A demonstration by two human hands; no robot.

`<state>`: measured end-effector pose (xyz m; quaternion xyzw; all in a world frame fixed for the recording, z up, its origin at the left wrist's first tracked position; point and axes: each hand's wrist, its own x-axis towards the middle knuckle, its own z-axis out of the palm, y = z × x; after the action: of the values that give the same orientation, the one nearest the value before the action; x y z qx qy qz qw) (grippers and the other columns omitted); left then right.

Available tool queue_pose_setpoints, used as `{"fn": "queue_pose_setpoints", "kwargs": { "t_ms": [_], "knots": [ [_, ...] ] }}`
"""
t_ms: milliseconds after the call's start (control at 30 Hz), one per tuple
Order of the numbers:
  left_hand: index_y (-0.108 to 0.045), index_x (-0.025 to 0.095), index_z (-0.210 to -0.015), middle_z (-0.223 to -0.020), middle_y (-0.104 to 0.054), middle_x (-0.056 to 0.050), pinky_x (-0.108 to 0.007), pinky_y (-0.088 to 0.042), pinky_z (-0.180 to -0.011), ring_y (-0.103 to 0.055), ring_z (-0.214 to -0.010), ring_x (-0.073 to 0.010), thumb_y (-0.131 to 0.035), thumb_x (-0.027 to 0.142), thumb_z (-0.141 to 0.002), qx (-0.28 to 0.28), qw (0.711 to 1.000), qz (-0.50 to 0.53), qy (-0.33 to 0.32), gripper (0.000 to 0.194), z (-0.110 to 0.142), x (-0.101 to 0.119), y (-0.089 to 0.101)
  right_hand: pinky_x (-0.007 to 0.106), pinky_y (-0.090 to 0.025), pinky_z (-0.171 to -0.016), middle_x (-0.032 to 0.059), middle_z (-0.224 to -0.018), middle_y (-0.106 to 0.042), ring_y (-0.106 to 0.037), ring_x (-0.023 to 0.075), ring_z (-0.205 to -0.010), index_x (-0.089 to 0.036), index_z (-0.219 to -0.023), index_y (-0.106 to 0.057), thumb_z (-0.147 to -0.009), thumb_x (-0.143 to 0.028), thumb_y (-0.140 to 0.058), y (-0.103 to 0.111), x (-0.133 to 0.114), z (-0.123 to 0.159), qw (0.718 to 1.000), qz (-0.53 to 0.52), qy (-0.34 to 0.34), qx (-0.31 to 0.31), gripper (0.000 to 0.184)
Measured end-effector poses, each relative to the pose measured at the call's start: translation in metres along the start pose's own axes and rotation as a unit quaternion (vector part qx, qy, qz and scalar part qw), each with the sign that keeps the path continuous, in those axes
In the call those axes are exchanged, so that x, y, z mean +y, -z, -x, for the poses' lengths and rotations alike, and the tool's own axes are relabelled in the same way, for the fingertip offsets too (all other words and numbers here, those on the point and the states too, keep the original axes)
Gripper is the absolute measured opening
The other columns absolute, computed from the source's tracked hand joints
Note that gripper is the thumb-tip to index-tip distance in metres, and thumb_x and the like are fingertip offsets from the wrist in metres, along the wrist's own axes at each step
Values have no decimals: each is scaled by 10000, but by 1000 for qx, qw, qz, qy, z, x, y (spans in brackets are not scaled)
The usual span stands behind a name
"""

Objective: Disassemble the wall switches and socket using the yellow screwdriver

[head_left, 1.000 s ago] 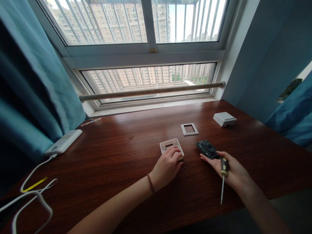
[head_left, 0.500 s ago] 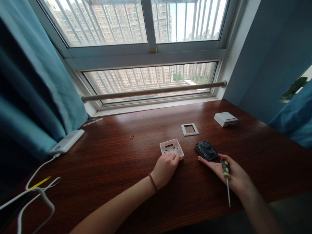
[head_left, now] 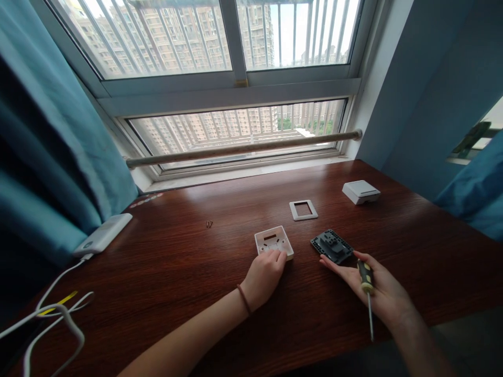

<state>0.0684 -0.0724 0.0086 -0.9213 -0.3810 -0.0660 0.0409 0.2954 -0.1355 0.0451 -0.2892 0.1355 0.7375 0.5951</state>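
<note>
My left hand is closed on the near edge of a white switch back box, which sits on the table with its hollow side up. Its fingertips cover part of the box's inside. To the right, my right hand pinches a wall switch module at its right corner, the dark slotted back facing up and the other fingers beneath it. Across the same palm lies a screwdriver with a black and yellow handle, its metal shaft pointing toward me.
A white square frame lies beyond the module. Farther right rests a white box-shaped switch unit. Two small screws are on the table at left. A white power bank with a white cable lies near the curtain.
The view has shifted slightly. The module in my right hand has come slightly lower and lies a little flatter. My left hand stays on the back box.
</note>
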Motion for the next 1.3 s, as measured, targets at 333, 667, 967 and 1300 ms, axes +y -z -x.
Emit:
{"fn": "queue_pose_setpoints", "kwargs": {
  "t_ms": [333,667,967,1300],
  "knots": [
    [-487,157,-818,-798,-561,-53,-296,-424,-633,-518,-693,-180,-353,123,-845,0,1000,10,-15,141,2,1,4,397,-507,-835,271,-1197,-476,-476,278,-1133,53,-1238,-279,-843,-186,-321,0,10,7,998,68,-3,15,464],
    [-491,155,-838,-806,-559,-64,-301,-424,-651,-524,-705,-180,-344,121,-841,-9,1000,18,-7,151,1,2,5,117,-301,-273,-46,-544,-528,-426,28,-332,-150,-676,-516,-725,-171,-571,-2,-65,-26,829,524,194,21,77],
    [-473,169,-882,-840,-543,-52,-300,-430,-689,-514,-745,-167,-324,108,-836,13,993,121,14,168,13,-11,18,271,-477,-579,48,-793,-641,-602,179,-686,-146,-928,-614,-633,-149,-627,2,-107,-99,629,668,392,70,295],
    [-472,170,-1037,-972,-598,-72,-261,-451,-710,-561,-853,-178,-513,298,-792,128,740,615,240,280,77,-20,75,365,-398,-785,139,-950,-638,-572,282,-868,-145,-987,-618,-681,-227,-527,27,-112,-127,397,782,468,105,329]
  ]
}}
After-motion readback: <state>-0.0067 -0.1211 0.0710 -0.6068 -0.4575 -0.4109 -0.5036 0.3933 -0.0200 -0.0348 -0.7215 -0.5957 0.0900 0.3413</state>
